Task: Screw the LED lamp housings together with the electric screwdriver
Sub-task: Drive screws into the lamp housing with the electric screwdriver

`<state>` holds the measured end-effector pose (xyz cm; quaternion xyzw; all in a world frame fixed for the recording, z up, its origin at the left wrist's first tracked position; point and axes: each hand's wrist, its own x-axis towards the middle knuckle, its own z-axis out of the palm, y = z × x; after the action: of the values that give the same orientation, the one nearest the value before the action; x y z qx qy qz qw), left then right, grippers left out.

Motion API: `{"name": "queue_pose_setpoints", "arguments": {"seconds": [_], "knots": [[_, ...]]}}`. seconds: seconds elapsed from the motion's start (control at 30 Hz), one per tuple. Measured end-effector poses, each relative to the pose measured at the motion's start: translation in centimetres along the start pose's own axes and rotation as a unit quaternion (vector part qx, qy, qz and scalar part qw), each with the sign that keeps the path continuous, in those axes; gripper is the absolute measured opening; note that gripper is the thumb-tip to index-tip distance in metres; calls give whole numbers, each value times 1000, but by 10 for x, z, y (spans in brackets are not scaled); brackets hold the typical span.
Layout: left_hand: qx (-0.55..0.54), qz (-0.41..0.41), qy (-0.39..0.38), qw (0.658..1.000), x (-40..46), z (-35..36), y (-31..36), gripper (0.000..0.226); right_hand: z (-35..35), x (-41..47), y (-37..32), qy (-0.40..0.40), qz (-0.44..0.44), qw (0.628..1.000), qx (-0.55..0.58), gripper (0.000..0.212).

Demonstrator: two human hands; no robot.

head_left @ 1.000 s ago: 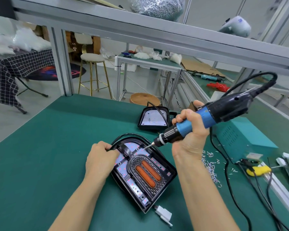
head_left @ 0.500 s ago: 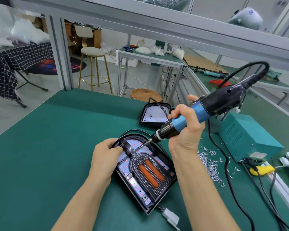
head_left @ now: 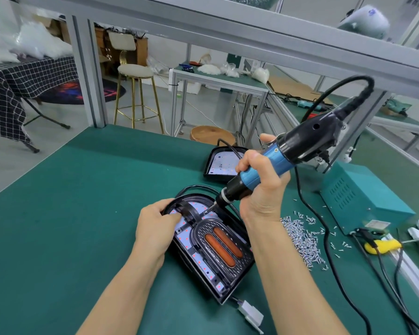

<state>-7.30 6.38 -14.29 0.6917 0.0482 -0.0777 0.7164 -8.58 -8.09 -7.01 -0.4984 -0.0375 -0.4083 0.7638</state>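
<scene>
A black LED lamp housing [head_left: 211,247] with two orange strips and a white board of red dots lies on the green bench in front of me. My left hand [head_left: 156,226] grips its rounded far-left rim, fingers curled over the edge. My right hand [head_left: 261,187] grips the blue and black electric screwdriver [head_left: 276,158], which slants down to the left. Its bit tip touches the housing near the rounded top. A second housing [head_left: 221,163] lies farther back, open side up.
A pile of small silver screws [head_left: 302,238] lies right of the housing. A teal power box [head_left: 358,197] stands at the right, with black cables trailing toward me. A white connector [head_left: 250,313] hangs off the housing's near corner. An aluminium frame beam crosses overhead.
The screwdriver bit has come down from just above the housing onto its rounded top. My left hand has slid a little further up along the rim. My head has leaned closer.
</scene>
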Motion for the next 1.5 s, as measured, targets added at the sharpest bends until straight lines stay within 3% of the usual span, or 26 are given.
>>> {"name": "queue_pose_setpoints", "arguments": {"seconds": [0.3,0.53,0.73,1.1,1.2,1.33,1.5], "knots": [[-3,-14,11,1000,3,2,-4,42,-12,9,-13,-82,73,993,-38,34],[-7,-12,10,1000,2,1,-5,42,-7,6,-11,-47,70,996,-14,27],[-15,-15,14,1000,4,1,-5,44,-4,6,-11,-124,77,989,-1,32],[-11,-21,23,999,0,2,-3,45,-9,1,-12,-184,72,980,7,38],[-14,-17,28,999,-1,3,-3,43,-7,0,-14,-136,60,989,28,37],[-19,-5,40,999,-4,4,-4,43,-13,9,-27,13,49,993,103,37],[18,24,77,997,-2,5,-8,35,-33,15,-57,57,18,989,135,32]]}}
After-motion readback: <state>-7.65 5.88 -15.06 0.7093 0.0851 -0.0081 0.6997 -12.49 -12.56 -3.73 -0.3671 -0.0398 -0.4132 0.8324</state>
